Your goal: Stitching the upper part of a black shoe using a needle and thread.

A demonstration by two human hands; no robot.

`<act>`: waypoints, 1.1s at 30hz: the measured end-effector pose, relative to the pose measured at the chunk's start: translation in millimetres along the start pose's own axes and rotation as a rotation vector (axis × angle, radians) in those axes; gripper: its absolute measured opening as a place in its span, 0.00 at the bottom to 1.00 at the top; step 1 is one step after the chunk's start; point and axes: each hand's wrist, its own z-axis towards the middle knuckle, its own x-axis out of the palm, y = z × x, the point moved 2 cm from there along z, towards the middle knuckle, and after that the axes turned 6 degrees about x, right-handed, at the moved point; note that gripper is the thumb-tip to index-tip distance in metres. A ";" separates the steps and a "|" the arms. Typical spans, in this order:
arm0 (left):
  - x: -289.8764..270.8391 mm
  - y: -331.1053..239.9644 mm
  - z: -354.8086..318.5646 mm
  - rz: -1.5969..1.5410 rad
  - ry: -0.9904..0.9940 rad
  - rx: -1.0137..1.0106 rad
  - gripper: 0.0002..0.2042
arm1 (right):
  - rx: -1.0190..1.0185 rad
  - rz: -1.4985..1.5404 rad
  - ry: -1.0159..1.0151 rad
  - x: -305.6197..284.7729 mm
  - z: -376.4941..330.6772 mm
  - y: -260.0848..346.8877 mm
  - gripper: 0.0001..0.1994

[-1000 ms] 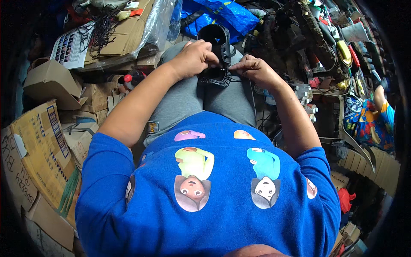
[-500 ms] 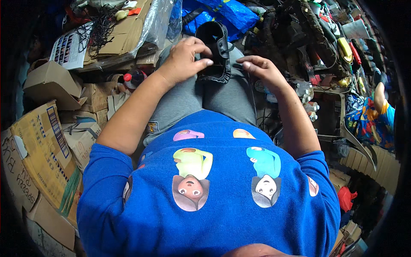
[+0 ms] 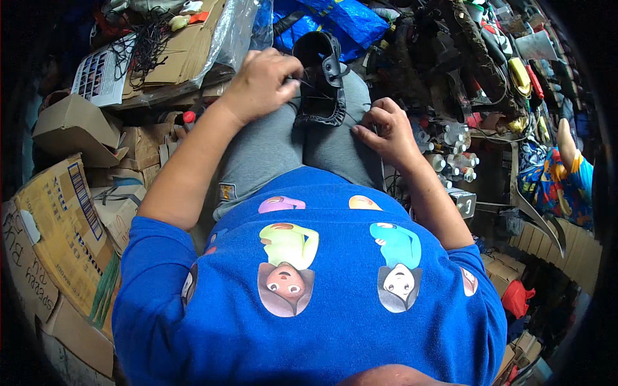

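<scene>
A black shoe upper with gathered stitching round its near, rounded end rests across my grey-trousered thighs, its opening facing up. Left of it, my left hand is closed with the fingertips pinched together; a thin dark thread shows at them, close to the shoe's edge. On the other side, my right hand is closed in a pinch above my right thigh. A fine dark thread seems to run from the shoe's stitched end to these fingers. Neither hand touches the shoe itself.
Cardboard boxes are stacked at the left. Flattened cardboard with tangled black cord lies at the far left. Beyond the shoe is a blue plastic bag. Several small bottles and tools crowd the right, near another person's arm.
My hands have moved apart from over the shoe: the left outward and slightly farther away, the right nearer my body. The shoe stays almost where it was.
</scene>
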 end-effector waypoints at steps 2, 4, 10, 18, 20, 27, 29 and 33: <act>-13.2 5.1 -1.4 0.087 0.034 -0.151 0.05 | 0.075 0.014 -0.085 -6.6 2.2 -14.7 0.10; -7.9 11.3 -2.5 -0.238 -0.119 -0.270 0.05 | 0.147 0.039 -0.314 -14.9 9.2 -39.3 0.11; 12.1 -12.0 16.0 -1.808 -0.399 -0.310 0.17 | 0.536 1.848 -0.287 5.8 28.1 -26.6 0.15; -7.1 4.1 4.1 -0.275 -0.058 -0.281 0.13 | 0.711 2.307 -0.035 27.3 22.4 -44.4 0.20; -10.7 -3.4 -3.9 -0.243 0.044 -0.225 0.13 | 0.693 2.274 -0.017 28.5 24.2 -49.7 0.20; 1.2 -7.8 8.0 -0.240 0.078 -0.239 0.17 | 0.737 2.175 0.010 28.8 31.3 -49.6 0.19; 7.0 -5.4 7.1 -0.417 0.031 -0.300 0.18 | 0.733 2.175 0.031 28.6 32.0 -49.3 0.19; 6.7 -3.2 6.7 -1.120 -0.239 -0.536 0.14 | 0.792 2.127 -0.027 26.8 31.9 -46.4 0.19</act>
